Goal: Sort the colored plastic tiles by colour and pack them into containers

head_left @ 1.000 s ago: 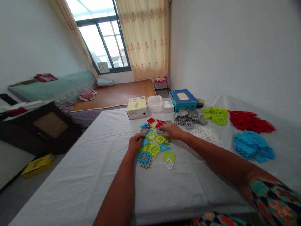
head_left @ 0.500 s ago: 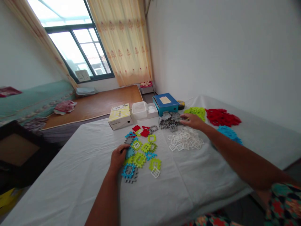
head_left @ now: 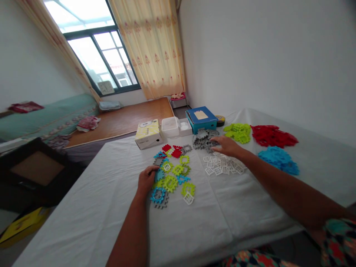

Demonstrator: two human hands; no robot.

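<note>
A flat patch of joined plastic tiles (head_left: 174, 172) in blue, green, red, grey and white lies in the middle of the white-covered table (head_left: 111, 207). My left hand (head_left: 146, 179) rests on its left edge, fingers curled against a blue tile. My right hand (head_left: 226, 145) reaches out to the right, fingers stretched over the pile of grey tiles (head_left: 204, 138), above the white tiles (head_left: 224, 165). I see nothing held in it.
Sorted piles lie to the right: green tiles (head_left: 238, 132), red tiles (head_left: 272, 135), blue tiles (head_left: 278, 158). A yellow-white box (head_left: 148, 133), clear containers (head_left: 176, 127) and a blue box (head_left: 200, 118) line the far edge. A bed and a window stand beyond.
My right hand left the joined tiles and swung right to the grey pile, then drew back slightly. The left hand stayed on the patch's left edge. The view shifted.
</note>
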